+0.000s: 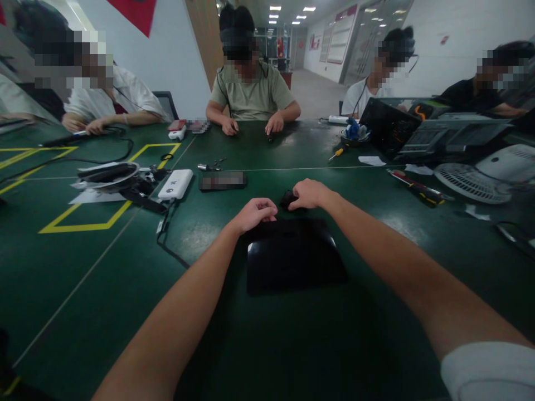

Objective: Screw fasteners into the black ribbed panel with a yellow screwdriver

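A glossy black flat panel (295,262) lies on the green table in front of me. At its far left corner is my left hand (257,214), its fingers curled in and the thumb laid over them; whether anything is inside cannot be seen. Just past the panel's far edge, my right hand (311,195) has its fingers closed round a small black block-like object (288,199). That object rests low at the tabletop, partly covered by my fingers.
To the left sit a white power bank (176,185) with a cable and a pile of black parts (111,175). A dark case (223,180) lies ahead. On the right are a red-and-black tool (418,186), a white fan (476,178) and a yellow-handled screwdriver (337,152). Several people sit around.
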`<act>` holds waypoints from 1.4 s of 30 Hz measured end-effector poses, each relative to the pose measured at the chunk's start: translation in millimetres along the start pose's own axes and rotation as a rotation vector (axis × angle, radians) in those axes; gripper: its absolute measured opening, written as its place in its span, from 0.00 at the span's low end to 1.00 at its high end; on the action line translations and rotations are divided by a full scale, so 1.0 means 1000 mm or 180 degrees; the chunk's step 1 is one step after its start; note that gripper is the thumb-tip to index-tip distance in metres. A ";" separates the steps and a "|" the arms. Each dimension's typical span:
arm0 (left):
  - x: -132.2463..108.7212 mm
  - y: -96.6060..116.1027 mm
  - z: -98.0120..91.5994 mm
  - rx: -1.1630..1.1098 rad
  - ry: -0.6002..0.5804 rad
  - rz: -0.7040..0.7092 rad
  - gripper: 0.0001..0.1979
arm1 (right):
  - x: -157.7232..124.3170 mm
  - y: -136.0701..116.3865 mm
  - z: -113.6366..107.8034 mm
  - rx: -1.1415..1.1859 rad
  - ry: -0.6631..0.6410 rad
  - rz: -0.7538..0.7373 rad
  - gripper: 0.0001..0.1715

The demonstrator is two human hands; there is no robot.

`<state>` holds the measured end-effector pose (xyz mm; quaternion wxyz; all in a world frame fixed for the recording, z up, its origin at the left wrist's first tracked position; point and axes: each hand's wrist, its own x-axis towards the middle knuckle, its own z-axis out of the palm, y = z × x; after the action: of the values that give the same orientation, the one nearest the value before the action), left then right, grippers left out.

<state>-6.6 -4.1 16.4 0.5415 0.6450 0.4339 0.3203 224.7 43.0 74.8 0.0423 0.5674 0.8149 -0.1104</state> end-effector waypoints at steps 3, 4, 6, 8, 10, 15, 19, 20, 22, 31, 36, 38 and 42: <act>0.000 0.000 0.000 0.0007 -0.0011 0.0020 0.10 | -0.009 0.019 0.002 0.0706 0.0223 -0.0145 0.23; 0.000 0.000 0.000 0.0010 -0.0019 0.0036 0.10 | -0.014 0.024 0.004 0.1470 0.0351 -0.0239 0.24; -0.001 0.000 0.000 0.0013 -0.0023 0.0055 0.10 | -0.026 0.031 0.010 0.3225 0.0590 -0.0394 0.27; -0.001 0.002 0.000 0.0030 -0.0036 0.0025 0.10 | -0.040 0.032 0.016 0.4628 0.0678 -0.0470 0.30; -0.002 0.003 0.000 0.0064 -0.0044 -0.0025 0.10 | -0.054 0.026 0.022 0.5435 0.0662 -0.0465 0.33; -0.002 0.006 -0.001 0.0096 -0.0010 -0.0065 0.10 | -0.073 0.003 0.039 0.5428 0.0408 -0.0134 0.24; -0.003 0.007 0.000 0.0133 -0.0005 -0.0056 0.11 | -0.079 -0.009 0.051 0.4903 0.0422 -0.0082 0.16; -0.003 0.007 0.000 0.0149 -0.0001 -0.0056 0.11 | -0.081 -0.012 0.052 0.4736 0.0380 -0.0138 0.15; -0.003 0.007 0.000 0.0162 0.0020 -0.0046 0.12 | -0.085 -0.015 0.053 0.4409 0.0242 -0.0369 0.16; -0.004 0.010 0.000 0.0251 0.0039 0.0012 0.13 | -0.085 -0.003 0.047 0.3361 -0.0210 -0.1362 0.22; -0.004 0.008 -0.001 0.0309 0.0026 -0.0038 0.14 | -0.081 0.002 0.039 0.3238 -0.0351 -0.1545 0.22; -0.004 0.008 -0.002 0.0296 0.0018 -0.0063 0.14 | -0.079 0.003 0.039 0.3245 -0.0370 -0.1525 0.22; -0.004 0.007 -0.001 0.0223 0.0026 -0.0049 0.14 | -0.077 0.004 0.041 0.3260 -0.0458 -0.1495 0.23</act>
<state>-7.8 -7.1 23.7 0.5193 0.6589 0.4519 0.3034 253.3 -36.0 49.0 -0.2086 0.3100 0.7568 -0.5364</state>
